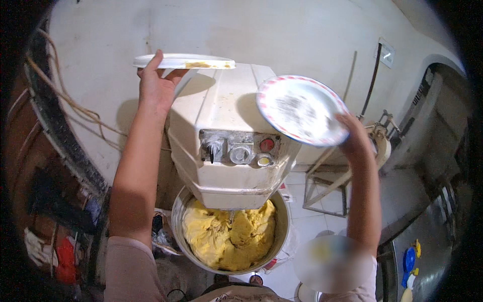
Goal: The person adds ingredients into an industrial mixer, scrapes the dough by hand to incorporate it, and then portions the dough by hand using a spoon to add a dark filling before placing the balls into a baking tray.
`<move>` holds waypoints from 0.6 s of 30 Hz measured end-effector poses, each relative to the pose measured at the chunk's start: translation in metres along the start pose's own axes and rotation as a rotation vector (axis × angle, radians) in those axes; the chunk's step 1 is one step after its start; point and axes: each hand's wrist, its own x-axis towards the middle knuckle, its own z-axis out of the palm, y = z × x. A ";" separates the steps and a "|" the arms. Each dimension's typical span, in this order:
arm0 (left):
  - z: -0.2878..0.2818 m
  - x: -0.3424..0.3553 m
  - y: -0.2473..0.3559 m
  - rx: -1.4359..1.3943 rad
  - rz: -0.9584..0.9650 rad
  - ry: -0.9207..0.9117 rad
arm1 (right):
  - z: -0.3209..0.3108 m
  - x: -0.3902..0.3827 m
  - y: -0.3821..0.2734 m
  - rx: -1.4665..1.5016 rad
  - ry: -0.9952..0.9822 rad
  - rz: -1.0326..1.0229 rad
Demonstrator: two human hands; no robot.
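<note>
White with a pink-red patterned border and a thin dark edge, a round plate [327, 108] is tilted with its inner face toward the wearer, its middle marked with blurred grey smudges. The right hand [356, 135] is clamped on its right-hand rim, the thumb lying over the face. In the left hand [157, 90] is a flat white dish [183, 61], seen nearly edge-on, so whether it is a plate or a lid cannot be told; a yellow-brown smear marks its side. That hand grips the near left edge, thumb up over the rim and fingers underneath. Both arms are stretched forward, well apart, with the dish at the upper left of the cream mixer [226, 108] and the plate at its upper right, partly in front of the cover.

On the mixer's front sits a dusty control panel [251, 143] with a black-handled switch [212, 151], a grey dial [240, 154], a red button [266, 145] and a yellowish button [263, 160]. Below it, a metal bowl [285, 226] holds lumpy yellow dough [224, 244]. Beyond are a pale wall [312, 40], tan cables [75, 103] at left, a metal stand [326, 209] on white floor tiles [312, 229], and a dark table [432, 256] with a blue object [409, 259] at right.
</note>
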 end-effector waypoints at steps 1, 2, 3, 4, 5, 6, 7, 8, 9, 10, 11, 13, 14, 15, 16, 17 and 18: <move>-0.004 0.011 -0.010 0.086 -0.001 -0.047 | -0.013 -0.027 -0.001 0.063 0.067 -0.010; -0.003 0.018 -0.024 0.083 -0.027 -0.098 | -0.042 -0.048 0.001 0.075 0.121 -0.017; -0.004 0.026 -0.037 0.094 -0.048 -0.146 | -0.058 -0.075 0.002 0.041 0.139 -0.005; -0.005 0.034 -0.050 0.103 -0.069 -0.196 | -0.074 -0.099 0.007 -0.007 0.174 -0.036; 0.006 0.036 -0.050 0.096 -0.106 -0.180 | -0.084 -0.125 0.012 -0.028 0.221 0.000; 0.014 0.038 -0.054 0.092 -0.148 -0.165 | -0.096 -0.148 0.023 -0.042 0.251 0.042; 0.014 0.045 -0.061 0.183 -0.193 -0.265 | -0.093 -0.169 0.033 -0.047 0.305 0.054; 0.009 0.051 -0.064 0.266 -0.238 -0.361 | -0.089 -0.189 0.041 -0.119 0.427 0.134; 0.005 0.054 -0.075 0.355 -0.277 -0.396 | -0.096 -0.205 0.059 -0.053 0.437 0.154; 0.004 0.056 -0.082 0.455 -0.306 -0.436 | -0.099 -0.221 0.075 -0.098 0.492 0.267; 0.006 0.054 -0.076 0.576 -0.314 -0.407 | -0.098 -0.231 0.098 -0.120 0.569 0.309; -0.001 0.046 -0.069 0.765 -0.266 -0.408 | -0.104 -0.244 0.152 -0.106 0.521 0.372; -0.003 0.045 -0.066 0.890 -0.213 -0.448 | -0.092 -0.244 0.168 -0.121 0.557 0.387; -0.006 0.045 -0.060 1.016 -0.152 -0.483 | -0.089 -0.248 0.195 -0.155 0.598 0.413; -0.010 0.048 -0.063 1.120 -0.107 -0.476 | -0.071 -0.242 0.218 -0.105 0.679 0.334; -0.014 0.051 -0.068 1.229 -0.077 -0.474 | -0.046 -0.242 0.230 -0.250 0.757 0.412; -0.014 0.052 -0.078 1.218 -0.047 -0.428 | -0.082 -0.254 0.300 -0.488 0.748 0.259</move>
